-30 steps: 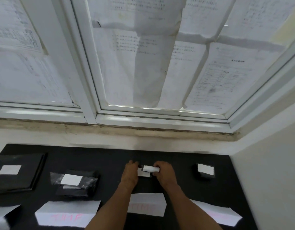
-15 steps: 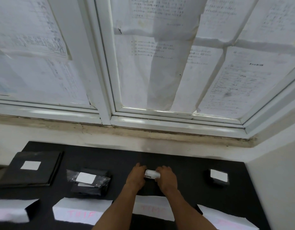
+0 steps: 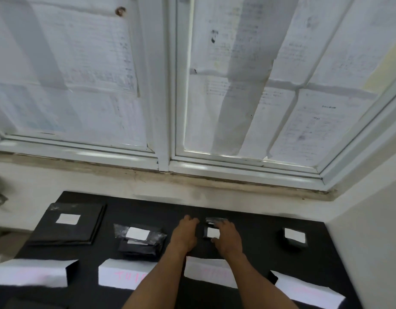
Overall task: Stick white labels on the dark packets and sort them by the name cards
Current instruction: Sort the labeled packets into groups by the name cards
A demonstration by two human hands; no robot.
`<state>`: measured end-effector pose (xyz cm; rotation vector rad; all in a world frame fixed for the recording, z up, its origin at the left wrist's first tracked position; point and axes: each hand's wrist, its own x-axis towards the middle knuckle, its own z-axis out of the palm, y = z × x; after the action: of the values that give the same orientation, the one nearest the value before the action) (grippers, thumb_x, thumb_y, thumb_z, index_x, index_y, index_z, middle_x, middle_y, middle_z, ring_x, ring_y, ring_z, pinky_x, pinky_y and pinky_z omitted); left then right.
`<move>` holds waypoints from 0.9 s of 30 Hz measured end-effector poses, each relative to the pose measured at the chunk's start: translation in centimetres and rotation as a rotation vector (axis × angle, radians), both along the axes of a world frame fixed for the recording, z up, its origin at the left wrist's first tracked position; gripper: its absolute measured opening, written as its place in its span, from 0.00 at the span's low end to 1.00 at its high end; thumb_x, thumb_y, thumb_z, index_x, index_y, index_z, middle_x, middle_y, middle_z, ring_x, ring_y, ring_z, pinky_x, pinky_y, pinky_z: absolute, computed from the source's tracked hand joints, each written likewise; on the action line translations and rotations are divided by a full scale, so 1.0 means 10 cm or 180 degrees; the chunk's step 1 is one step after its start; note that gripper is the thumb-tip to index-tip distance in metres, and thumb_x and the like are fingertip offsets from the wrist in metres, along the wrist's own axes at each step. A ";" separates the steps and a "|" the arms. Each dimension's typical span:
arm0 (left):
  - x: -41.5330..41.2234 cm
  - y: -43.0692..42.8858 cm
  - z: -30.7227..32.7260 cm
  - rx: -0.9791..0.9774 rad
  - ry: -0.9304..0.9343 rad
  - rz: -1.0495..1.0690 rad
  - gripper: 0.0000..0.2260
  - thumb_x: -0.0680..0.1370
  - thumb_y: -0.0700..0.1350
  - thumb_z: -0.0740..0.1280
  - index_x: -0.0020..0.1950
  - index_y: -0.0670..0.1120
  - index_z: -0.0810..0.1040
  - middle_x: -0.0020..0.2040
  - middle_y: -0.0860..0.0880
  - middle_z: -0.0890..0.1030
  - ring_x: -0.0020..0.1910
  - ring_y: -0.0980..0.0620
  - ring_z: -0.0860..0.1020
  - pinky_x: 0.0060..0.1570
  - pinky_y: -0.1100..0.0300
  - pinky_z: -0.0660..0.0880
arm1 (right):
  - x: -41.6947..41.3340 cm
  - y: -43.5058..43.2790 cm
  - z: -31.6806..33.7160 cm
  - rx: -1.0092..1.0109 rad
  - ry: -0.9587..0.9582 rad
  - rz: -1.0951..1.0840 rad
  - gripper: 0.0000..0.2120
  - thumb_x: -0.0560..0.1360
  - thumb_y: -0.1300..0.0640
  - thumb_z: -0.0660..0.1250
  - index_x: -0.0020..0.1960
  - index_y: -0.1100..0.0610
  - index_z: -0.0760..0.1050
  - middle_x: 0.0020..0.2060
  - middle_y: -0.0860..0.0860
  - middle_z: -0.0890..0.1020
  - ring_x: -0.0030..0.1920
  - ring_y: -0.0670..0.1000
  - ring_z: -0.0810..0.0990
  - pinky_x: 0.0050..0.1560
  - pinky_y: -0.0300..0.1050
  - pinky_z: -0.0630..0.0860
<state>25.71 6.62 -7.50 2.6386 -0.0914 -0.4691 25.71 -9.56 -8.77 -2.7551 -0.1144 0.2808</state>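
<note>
Forearms: both bare, extended forward from the lower edge, drawn slightly together.
Left hand (image 3: 184,235): held palm down, fingers pointed forward, close together, fairly straight.
Right hand (image 3: 227,238): held palm down just beside the left, fingers spread, thumb set apart toward the body; grip not discernible.

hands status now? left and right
Left hand: open, resting on the black mat.
Right hand: over the small labelled packet, grip cannot be told.
</note>
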 end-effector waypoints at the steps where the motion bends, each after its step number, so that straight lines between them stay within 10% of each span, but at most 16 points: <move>1: -0.05 0.08 0.06 0.0003 -0.0043 -0.0011 0.25 0.75 0.38 0.65 0.72 0.47 0.66 0.68 0.44 0.66 0.66 0.45 0.68 0.63 0.52 0.73 | -0.05 0.06 0.04 0.0014 -0.0078 0.0015 0.26 0.72 0.56 0.71 0.69 0.48 0.69 0.66 0.47 0.73 0.67 0.48 0.69 0.67 0.41 0.68; 19: 0.18 -0.17 -0.49 -0.0225 0.0118 0.0243 0.18 0.78 0.39 0.61 0.68 0.47 0.70 0.65 0.45 0.70 0.63 0.45 0.72 0.60 0.53 0.73 | 0.52 -0.16 -0.46 -0.0728 0.0313 -0.0216 0.31 0.75 0.66 0.61 0.76 0.58 0.56 0.73 0.57 0.63 0.71 0.58 0.63 0.69 0.53 0.65; 27: 0.58 -0.46 -0.64 -0.0880 0.0274 0.0958 0.18 0.82 0.43 0.58 0.72 0.45 0.69 0.65 0.42 0.76 0.63 0.45 0.76 0.63 0.57 0.72 | 0.78 -0.33 -0.63 -0.0549 0.0482 0.0084 0.13 0.75 0.67 0.61 0.58 0.57 0.73 0.57 0.56 0.76 0.54 0.56 0.77 0.52 0.47 0.76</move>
<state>31.55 1.99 -13.91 2.3060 0.2476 -0.4311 33.53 -12.84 -15.03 -2.8915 -0.0909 0.5280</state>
